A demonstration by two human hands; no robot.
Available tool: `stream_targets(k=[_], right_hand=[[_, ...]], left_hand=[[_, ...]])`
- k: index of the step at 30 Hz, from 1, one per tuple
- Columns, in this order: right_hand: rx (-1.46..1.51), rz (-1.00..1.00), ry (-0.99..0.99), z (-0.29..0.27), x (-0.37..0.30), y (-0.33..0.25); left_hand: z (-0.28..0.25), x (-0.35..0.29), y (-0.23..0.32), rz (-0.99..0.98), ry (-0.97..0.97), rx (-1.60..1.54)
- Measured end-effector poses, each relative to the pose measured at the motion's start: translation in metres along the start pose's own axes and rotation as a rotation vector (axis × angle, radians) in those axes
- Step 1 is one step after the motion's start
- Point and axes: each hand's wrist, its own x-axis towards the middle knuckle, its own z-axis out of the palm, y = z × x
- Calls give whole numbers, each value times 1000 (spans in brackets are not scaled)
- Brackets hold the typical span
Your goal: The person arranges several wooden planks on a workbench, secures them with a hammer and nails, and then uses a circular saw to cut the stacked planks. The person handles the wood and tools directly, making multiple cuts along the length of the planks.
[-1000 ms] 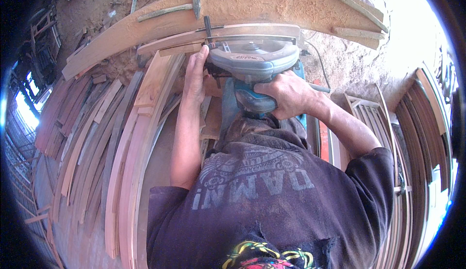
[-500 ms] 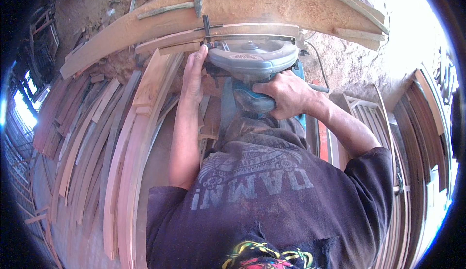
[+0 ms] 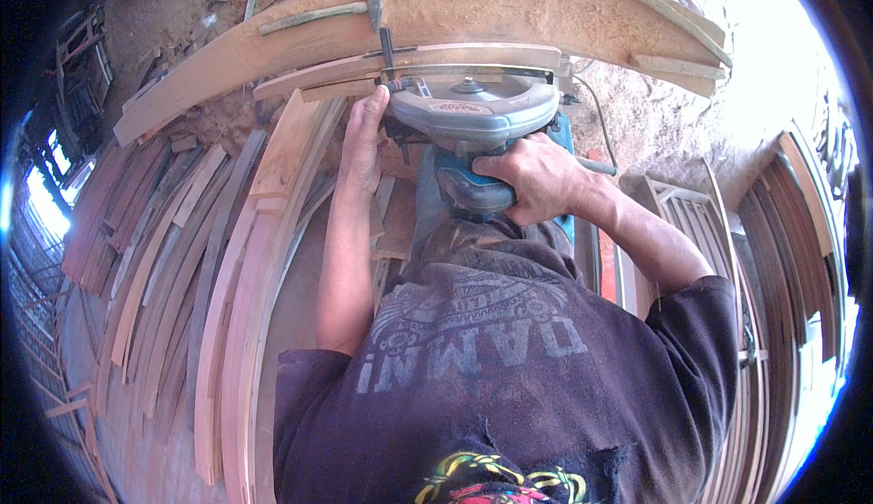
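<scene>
A miter saw (image 3: pixel 486 122) with a grey guard and teal body stands in front of me, its round blade (image 3: pixel 470 86) partly showing. My right hand (image 3: pixel 535 176) is closed around the saw's handle. At the saw's left side is my left hand (image 3: pixel 362 145), its thumb up against a dark clamp knob (image 3: pixel 397 86); the other fingers are mostly hidden, so what they grip is unclear. A narrow wooden strip (image 3: pixel 482 54) lies across the saw behind the blade. Just left of my thumb, a second wood piece (image 3: pixel 332 92) reaches toward the saw.
Beyond the saw spans a wide dusty plank (image 3: pixel 509 4) carrying a hammer (image 3: pixel 318 18) and offcuts (image 3: pixel 673 65). Long boards (image 3: pixel 227 340) lie on the left. A slatted wooden frame (image 3: pixel 687 204) and stacked boards (image 3: pixel 791 222) stand at the right. A cable (image 3: pixel 600 108) trails behind the saw.
Dust haze over the strip behind the blade has thinned. The far plank and its hammer sit very slightly further right. Both hands stay in nearly the same place.
</scene>
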Motion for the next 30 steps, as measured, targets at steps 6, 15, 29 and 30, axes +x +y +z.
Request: stream_targets(k=[6, 15, 29, 30], right_hand=[[3, -4, 5, 0, 1, 0], [-8, -16, 32, 4, 2, 3], [8, 2, -13, 1, 3, 2], [5, -2, -10, 1, 3, 3]], left_hand=[[-4, 5, -6, 34, -36, -22], [-8, 8, -10, -36, -17, 35], [-8, 9, -14, -24, -2, -31], [-9, 11, -16, -23, -17, -66]])
